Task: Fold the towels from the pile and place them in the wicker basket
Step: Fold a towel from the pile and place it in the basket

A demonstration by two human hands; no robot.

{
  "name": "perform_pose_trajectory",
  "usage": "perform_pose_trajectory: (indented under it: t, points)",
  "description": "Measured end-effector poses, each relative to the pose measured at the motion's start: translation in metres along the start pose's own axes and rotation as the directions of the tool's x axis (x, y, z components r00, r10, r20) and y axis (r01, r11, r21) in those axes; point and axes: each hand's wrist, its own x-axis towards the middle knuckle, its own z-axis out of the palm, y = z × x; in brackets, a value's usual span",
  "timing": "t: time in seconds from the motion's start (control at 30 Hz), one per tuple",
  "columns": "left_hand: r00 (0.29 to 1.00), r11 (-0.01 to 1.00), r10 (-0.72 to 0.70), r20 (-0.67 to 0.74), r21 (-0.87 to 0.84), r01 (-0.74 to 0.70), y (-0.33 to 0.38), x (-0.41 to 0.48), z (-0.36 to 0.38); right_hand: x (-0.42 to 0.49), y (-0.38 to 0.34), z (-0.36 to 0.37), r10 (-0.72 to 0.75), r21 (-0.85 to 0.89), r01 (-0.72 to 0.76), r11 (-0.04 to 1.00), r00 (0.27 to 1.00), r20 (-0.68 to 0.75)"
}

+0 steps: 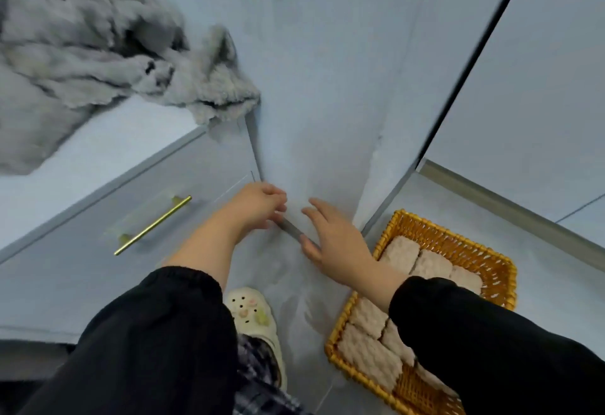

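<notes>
Grey towel pile (82, 54), golden wicker basket (451, 241), black sleeves (157, 342), brass handle (152, 225)

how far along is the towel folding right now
Done: several folded beige towels lie in the rectangular wicker basket on the floor. In hand: the left hand pinches and the right hand lies flat on what looks like a pale blue-grey towel, blurred. Left: a crumpled pile of grey towels waits on the counter.

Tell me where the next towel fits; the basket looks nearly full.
In the basket, bare wicker shows along the far and right rim, beside the folded towels, and at the near end. Its middle is packed. The counter has a bare band between the pile and its front edge.
</notes>
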Motion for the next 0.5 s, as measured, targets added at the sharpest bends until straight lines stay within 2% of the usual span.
perform_pose_trajectory:
  t: [0.1,0.23,0.37,0.5]
  points:
    - [0.962,0.97,0.145,-0.23,0.226,-0.092,0.005,-0.019,-0.043,0.037,-0.038,-0.017,-0.02,0.046,0.021,0.999,0.999,-0.032]
    - [0.833,0.946,0.281,-0.477,0.286,-0.155,0.01,-0.04,-0.095,0.082,-0.082,-0.035,-0.069,0.042,0.072,0.997,0.996,-0.063]
    - [0.731,0.917,0.386,-0.563,0.32,-0.238,0.006,-0.054,-0.13,0.115,-0.118,-0.046,-0.13,0.035,0.133,0.991,0.988,-0.082]
    - [0.667,0.913,0.393,-0.634,0.357,-0.199,-0.012,-0.057,-0.165,0.148,-0.151,-0.046,-0.196,0.024,0.199,0.98,0.976,-0.098]
